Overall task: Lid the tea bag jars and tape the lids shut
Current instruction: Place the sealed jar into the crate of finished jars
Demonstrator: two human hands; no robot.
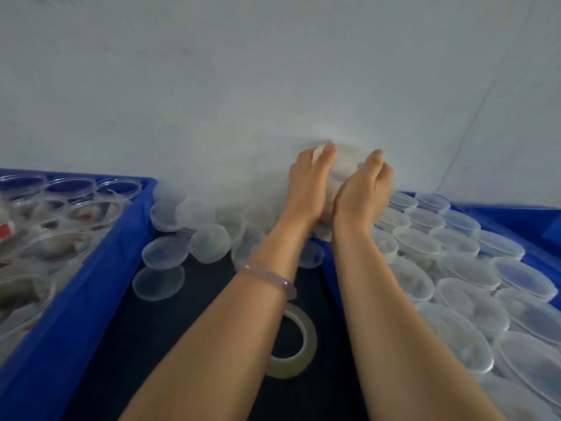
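White wall (212,86) backs a dark tabletop (206,344); left hand (306,189) and right hand (362,192) clasp a blurred clear jar (344,165), fingers curled round it.

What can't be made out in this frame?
- Head view, jar: motion-blurred and mostly covered by the left hand and right hand; lid on or off, cannot tell.
- Head view, tape roll: partly behind the left forearm; loose end not visible.
- Head view, left crate: cut off by the frame edge; jar contents blurred.
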